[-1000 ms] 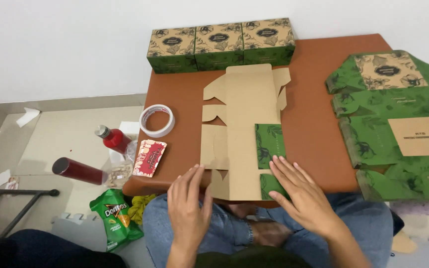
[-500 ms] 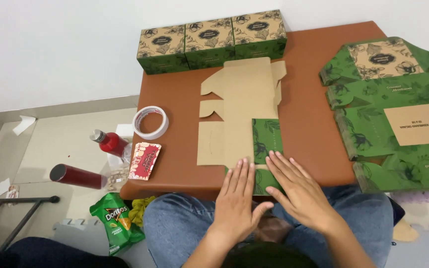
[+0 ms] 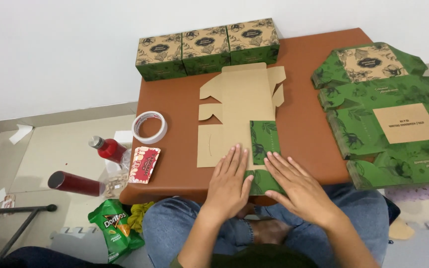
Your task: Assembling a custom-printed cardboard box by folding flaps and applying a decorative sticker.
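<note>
I see both hands pressing flat, fingers spread and gripping nothing: left hand [image 3: 230, 181] and right hand [image 3: 299, 186] on the unfolded cardboard box blank [image 3: 239, 116] at the brown bench's [image 3: 175, 104] near edge.

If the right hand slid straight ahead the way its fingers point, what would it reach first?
The right hand points up and to the left across the flat cardboard box blank. It would likely first meet the folded green flap just ahead of its fingertips.
</note>
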